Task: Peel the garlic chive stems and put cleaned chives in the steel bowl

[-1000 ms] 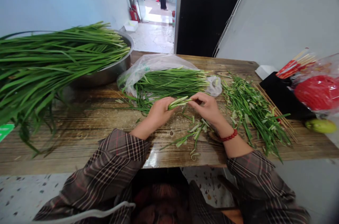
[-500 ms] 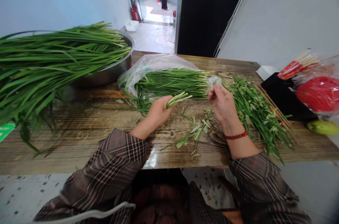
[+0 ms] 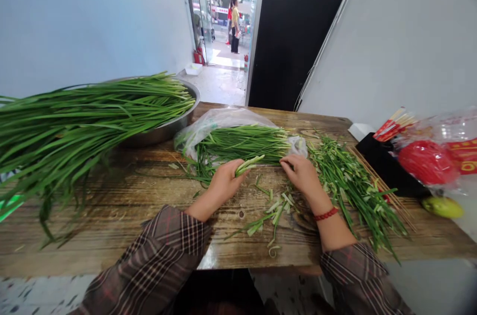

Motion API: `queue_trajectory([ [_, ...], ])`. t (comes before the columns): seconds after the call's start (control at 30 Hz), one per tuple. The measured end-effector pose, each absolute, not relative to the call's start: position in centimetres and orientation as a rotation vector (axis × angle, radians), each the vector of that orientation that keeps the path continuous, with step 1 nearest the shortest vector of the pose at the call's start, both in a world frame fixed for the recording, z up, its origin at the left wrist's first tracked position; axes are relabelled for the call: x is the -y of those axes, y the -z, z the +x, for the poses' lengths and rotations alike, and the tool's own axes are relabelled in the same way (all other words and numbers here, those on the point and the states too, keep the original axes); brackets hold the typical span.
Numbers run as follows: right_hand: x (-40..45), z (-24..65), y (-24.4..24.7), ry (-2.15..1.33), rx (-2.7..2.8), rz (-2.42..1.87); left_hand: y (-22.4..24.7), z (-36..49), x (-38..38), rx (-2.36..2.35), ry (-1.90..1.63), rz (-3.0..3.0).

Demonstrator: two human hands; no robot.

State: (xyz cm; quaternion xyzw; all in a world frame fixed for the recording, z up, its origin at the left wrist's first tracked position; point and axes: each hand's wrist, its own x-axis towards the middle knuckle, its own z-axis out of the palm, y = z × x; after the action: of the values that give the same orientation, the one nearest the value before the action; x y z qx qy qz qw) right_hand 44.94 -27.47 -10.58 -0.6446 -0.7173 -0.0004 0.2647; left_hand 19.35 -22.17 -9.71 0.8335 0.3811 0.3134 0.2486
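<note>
My left hand (image 3: pixel 224 181) is closed round a small bunch of garlic chives (image 3: pixel 250 165), its pale stem ends pointing right. My right hand (image 3: pixel 301 172) has its fingertips pinched together by the pale ends of a larger pile of garlic chives (image 3: pixel 242 142). What that pinch holds, if anything, I cannot make out. The larger pile lies on a thin, clear plastic bag (image 3: pixel 233 115). Loose trimmed bits (image 3: pixel 274 213) are scattered on the wood between my hands. Right of my right hand spreads a heap of chive scraps (image 3: pixel 350 181).
A metal bowl (image 3: pixel 164 132) overflowing with chives stands at the left of the wooden table (image 3: pixel 149 235). At the right are a black holder (image 3: pixel 387 168) with wrapped chopsticks (image 3: pixel 393 123), a bagged red bundle (image 3: pixel 427 162) and thin sticks (image 3: pixel 372 171). People stand outside the doorway.
The camera has tilted up, so the table sits lower in view. My right hand has moved slightly left toward the chive pile's ends. My left hand keeps its bunch.
</note>
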Motion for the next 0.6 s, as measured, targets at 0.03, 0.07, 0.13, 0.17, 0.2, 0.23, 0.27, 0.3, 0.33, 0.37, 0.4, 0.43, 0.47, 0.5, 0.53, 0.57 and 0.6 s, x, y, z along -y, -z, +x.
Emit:
queue_trajectory([
  [0.03,27.4,45.2,10.7,0.038,1.954,-1.781,9.7,19.3,22.1,-1.04,-0.854,2.269],
  [0.07,27.4,45.4,10.9,0.068,1.971,-1.813,9.7,19.4,22.1,-1.043,-0.853,2.267],
  [0.13,27.3,45.7,11.2,0.112,2.001,-1.86,9.7,19.4,22.2,-1.048,-0.853,2.267],
  [0.17,27.2,45.7,11.3,0.13,2.011,-1.877,9.6,19.4,22.2,-1.046,-0.852,2.268],
  [0.2,27.2,45.7,11.4,0.145,2.016,-1.89,9.5,19.4,22.2,-1.044,-0.854,2.269],
  [0.23,27.2,45.7,11.5,0.155,2.018,-1.899,9.5,19.4,22.2,-1.042,-0.853,2.27],
  [0.27,27.2,45.8,11.6,0.159,2.017,-1.906,9.5,19.3,22.2,-1.04,-0.854,2.27],
  [0.3,27.2,45.8,11.7,0.16,2.015,-1.913,9.5,19.3,22.2,-1.038,-0.854,2.27],
  [0.33,27.2,45.7,11.7,0.161,2.012,-1.92,9.5,19.3,22.2,-1.035,-0.855,2.27],
  [0.37,27.2,45.7,11.7,0.163,2.008,-1.93,9.6,19.3,22.2,-1.032,-0.856,2.27],
  [0.4,27.2,45.7,11.7,0.167,2.006,-1.941,9.6,19.3,22.2,-1.028,-0.856,2.27],
  [0.43,27.2,45.7,11.7,0.172,2.008,-1.948,9.7,19.3,22.1,-1.026,-0.857,2.269],
  [0.47,27.2,45.7,11.7,0.171,2.01,-1.945,9.8,19.3,22.1,-1.026,-0.858,2.269],
  [0.5,27.2,45.6,11.6,0.156,2.013,-1.925,9.8,19.3,22.1,-1.028,-0.859,2.27],
  [0.53,27.2,45.5,11.6,0.12,2.011,-1.888,9.8,19.3,22.1,-1.033,-0.86,2.27],
  [0.57,27.2,45.4,11.5,0.065,2.002,-1.836,9.8,19.3,22.1,-1.038,-0.861,2.272],
  [0.6,27.2,45.1,11.5,-0.005,1.987,-1.773,9.7,19.3,22.2,-1.044,-0.864,2.274],
])
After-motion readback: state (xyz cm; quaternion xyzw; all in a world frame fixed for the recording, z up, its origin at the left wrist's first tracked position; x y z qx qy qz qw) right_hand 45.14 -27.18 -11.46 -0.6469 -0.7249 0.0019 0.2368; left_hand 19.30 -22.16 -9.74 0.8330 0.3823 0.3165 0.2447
